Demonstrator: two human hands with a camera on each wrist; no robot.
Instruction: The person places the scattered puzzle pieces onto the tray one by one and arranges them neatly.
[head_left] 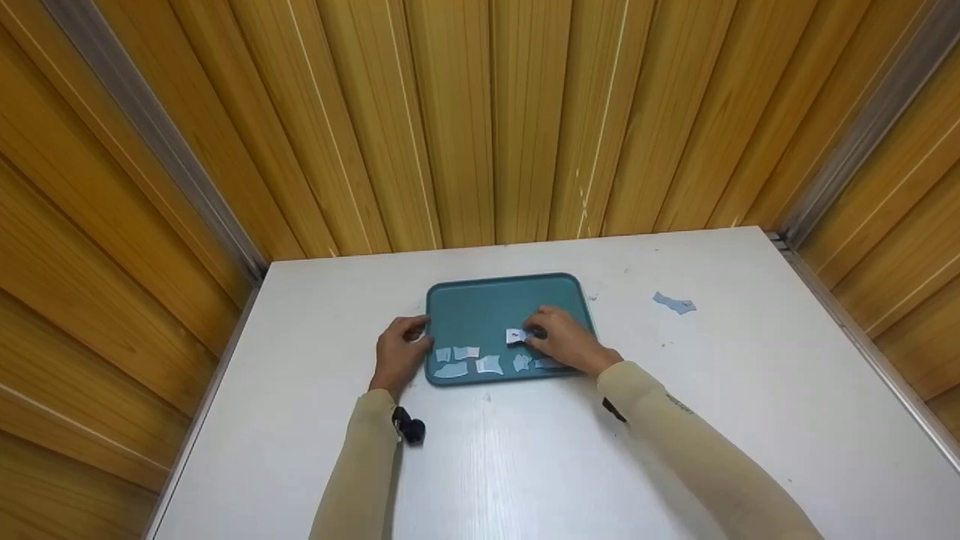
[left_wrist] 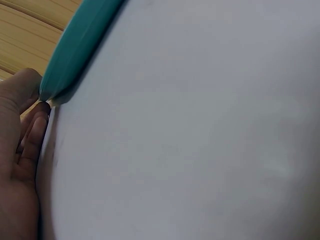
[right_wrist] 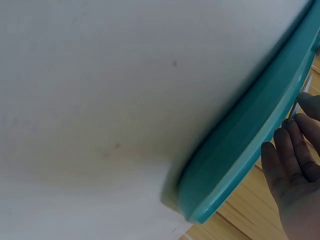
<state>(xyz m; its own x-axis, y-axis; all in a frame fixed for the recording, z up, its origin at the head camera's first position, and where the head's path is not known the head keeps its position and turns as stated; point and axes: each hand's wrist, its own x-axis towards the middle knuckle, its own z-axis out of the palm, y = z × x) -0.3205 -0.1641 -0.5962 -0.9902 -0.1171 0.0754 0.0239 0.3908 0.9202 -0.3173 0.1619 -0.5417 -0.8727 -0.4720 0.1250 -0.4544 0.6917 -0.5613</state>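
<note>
A teal tray (head_left: 491, 300) lies on the white table. My left hand (head_left: 397, 351) grips its left edge, thumb and fingertips at the rim; the left wrist view shows this hand (left_wrist: 20, 155) against the tray's side (left_wrist: 77, 50). Above the tray, my right hand (head_left: 566, 339) pinches a small pale paper piece (head_left: 514, 336) with a dark mark on it. Only a thin edge of that piece (right_wrist: 307, 82) shows in the right wrist view, between thumb and fingers. Several irregular light-blue paper pieces (head_left: 451, 370) lie along the tray's near side, one partly hidden by the right hand.
Another irregular light-blue piece (head_left: 675, 303) lies on the table (head_left: 480, 465), right of the tray. Wood-patterned panels (head_left: 487, 120) stand behind the table and at both sides. Small dark specks dot the tabletop.
</note>
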